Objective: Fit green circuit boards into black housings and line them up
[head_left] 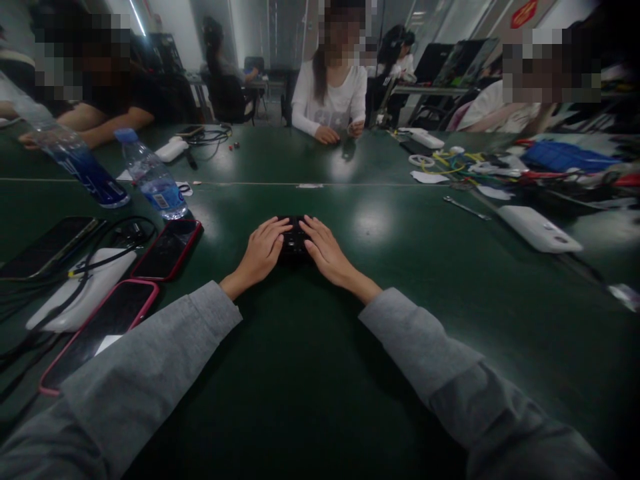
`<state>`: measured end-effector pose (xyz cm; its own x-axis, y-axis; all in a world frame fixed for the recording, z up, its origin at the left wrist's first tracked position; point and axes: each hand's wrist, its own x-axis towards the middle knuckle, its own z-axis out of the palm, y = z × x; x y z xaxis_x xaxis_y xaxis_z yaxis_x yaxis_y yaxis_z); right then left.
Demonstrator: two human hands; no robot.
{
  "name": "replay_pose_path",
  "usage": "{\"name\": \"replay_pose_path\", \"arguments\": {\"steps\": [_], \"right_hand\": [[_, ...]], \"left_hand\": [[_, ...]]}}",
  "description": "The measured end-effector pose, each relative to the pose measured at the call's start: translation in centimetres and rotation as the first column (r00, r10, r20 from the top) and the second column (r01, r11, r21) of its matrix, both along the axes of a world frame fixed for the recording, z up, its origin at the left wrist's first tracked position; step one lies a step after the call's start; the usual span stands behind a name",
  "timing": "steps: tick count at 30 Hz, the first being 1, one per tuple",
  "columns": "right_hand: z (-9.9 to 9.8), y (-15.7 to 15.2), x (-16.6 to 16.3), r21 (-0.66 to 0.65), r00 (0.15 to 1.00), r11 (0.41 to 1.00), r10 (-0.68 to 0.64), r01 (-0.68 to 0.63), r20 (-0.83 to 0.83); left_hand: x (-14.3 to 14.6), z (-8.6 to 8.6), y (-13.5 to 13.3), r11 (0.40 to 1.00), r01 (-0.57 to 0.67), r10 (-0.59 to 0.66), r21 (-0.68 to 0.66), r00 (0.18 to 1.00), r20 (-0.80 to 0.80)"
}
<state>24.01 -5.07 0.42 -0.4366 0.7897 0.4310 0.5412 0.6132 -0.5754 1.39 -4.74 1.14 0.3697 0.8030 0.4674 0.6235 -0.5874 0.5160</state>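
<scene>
"Where's the black device?"
"On the surface, partly under and between your left hand and right hand, equally near both. Its long axis is unclear; whether they grip or rest, I can't tell."

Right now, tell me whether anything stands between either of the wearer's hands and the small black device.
Nothing visible does: the left hand and right hand both lie on the black device. The nearest phone is off to the left, the wrench off to the right.
</scene>
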Motion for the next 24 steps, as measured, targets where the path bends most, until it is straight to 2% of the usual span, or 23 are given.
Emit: {"name": "replay_pose_path", "arguments": {"steps": [8,11,15,19,21,24], "right_hand": [[-0.1,-0.1,0.0,-0.023,0.999,0.999,0.025,-0.026,-0.031],[-0.2,-0.1,0.0,-0.06,0.998,0.998,-0.01,0.007,-0.059],[-1.1,0.8,0.6,-0.127,0.968,0.985,-0.141,0.116,-0.207],[-1.8,1.9,1.4,-0.231,0.905,0.955,-0.258,0.186,-0.337],[-1.8,1.9,1.5,-0.245,0.905,0.955,-0.249,0.17,-0.343],[-1.3,1.3,1.2,-0.211,0.947,0.973,-0.156,0.097,-0.281]], "left_hand": [[0.0,-0.1,0.0,1.0,0.019,-0.019,-0.012,1.0,0.005],[0.1,0.1,-0.1,0.999,0.012,-0.012,-0.031,1.0,0.029],[-0.3,-0.5,0.5,0.992,-0.081,0.099,-0.095,0.972,0.211],[-1.1,-1.8,1.8,0.944,-0.152,0.258,-0.292,0.892,0.37],[-1.2,-2.1,2.1,0.936,-0.149,0.273,-0.318,0.878,0.393],[-1.0,-2.2,1.9,0.944,-0.081,0.211,-0.321,0.893,0.398]]}}
